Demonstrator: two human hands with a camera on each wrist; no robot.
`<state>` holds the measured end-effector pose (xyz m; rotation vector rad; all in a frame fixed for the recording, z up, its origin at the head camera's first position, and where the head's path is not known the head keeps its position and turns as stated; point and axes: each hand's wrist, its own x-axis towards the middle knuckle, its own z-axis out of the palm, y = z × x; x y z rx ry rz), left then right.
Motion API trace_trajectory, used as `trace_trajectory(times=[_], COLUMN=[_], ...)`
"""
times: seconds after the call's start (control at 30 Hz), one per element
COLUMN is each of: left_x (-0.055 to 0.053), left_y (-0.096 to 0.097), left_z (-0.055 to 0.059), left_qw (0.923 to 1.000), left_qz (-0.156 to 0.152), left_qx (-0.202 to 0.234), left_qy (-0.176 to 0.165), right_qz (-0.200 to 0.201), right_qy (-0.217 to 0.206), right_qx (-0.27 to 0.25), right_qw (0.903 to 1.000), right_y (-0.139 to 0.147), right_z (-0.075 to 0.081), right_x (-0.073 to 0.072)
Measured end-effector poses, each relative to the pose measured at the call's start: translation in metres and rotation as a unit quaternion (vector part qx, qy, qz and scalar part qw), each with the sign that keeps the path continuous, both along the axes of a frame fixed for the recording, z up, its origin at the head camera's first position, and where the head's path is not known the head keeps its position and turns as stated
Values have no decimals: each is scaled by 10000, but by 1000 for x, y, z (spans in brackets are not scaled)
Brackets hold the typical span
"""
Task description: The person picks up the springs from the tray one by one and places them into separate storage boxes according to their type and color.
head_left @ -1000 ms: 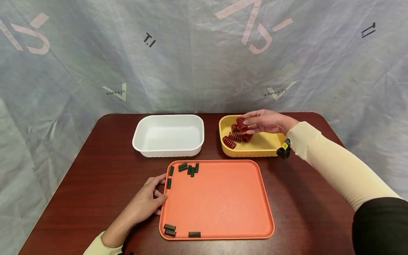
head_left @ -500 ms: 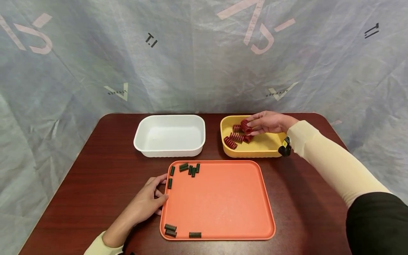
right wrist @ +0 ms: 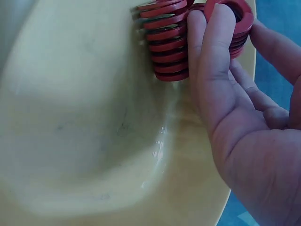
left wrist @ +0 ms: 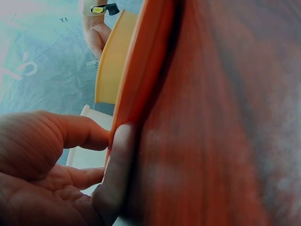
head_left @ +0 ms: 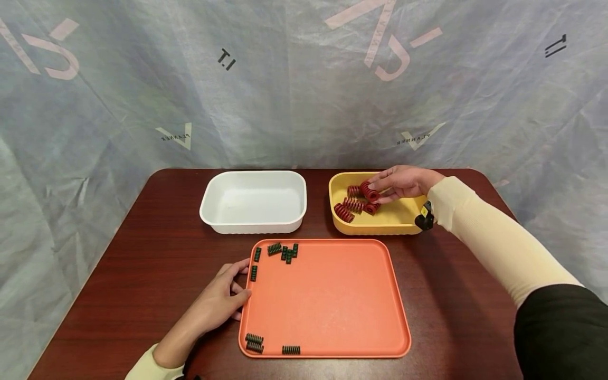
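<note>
My right hand (head_left: pixel 401 180) pinches a red coil spring (head_left: pixel 369 191) low inside the yellow bin (head_left: pixel 399 215). In the right wrist view, fingers and thumb lie around that spring's ring-shaped end (right wrist: pixel 242 21), while another red spring (right wrist: pixel 170 47) lies beside the fingers. Several red springs (head_left: pixel 353 205) are heaped in the bin's left half. On the orange tray's (head_left: pixel 328 301) left edge, my left hand (head_left: pixel 216 303) holds the rim between thumb and fingers, as the left wrist view (left wrist: pixel 123 101) confirms at the tray edge. Several small dark green springs (head_left: pixel 274 249) lie along the tray's upper left.
A white bin (head_left: pixel 254 206) stands left of the yellow one, behind the tray. More green springs (head_left: pixel 254 339) lie in the tray's near-left corner, with another single green spring (head_left: pixel 291 350) along its near edge. A grey sheet (head_left: pixel 285 84) hangs behind the table (head_left: pixel 142 253).
The red spring in my right hand has gone slightly down and right, onto or close to the other red springs. My left hand stays at the tray's edge. The whole view shifted slightly.
</note>
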<state>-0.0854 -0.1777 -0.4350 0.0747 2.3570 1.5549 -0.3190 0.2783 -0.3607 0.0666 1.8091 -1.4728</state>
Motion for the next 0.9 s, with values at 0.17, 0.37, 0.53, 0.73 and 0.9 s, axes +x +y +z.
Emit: trace_trajectory(times=[0.17,0.37,0.53,0.73,0.9], left_x=[0,0,0,-1,-1], left_y=[0,-1,-1,0,0], left_z=[0,0,0,0,0], left_qw=[10000,10000,10000,10000,10000], left_qz=[0,2,-11,-12,-14], left_qx=[-17,-5,13,32,40], left_qy=[3,-1,12,12,-1], right_qz=[-69,-19,-2,-258,-438], right_qy=[-103,-101,-46,-20,-7], right_qx=[105,29,6,-94,-236], right_qw=[9999,9999,10000,9996,9988], right_y=[1,3,7,11,12], right_z=[0,0,-1,2,6], right_x=[0,0,1,4,8])
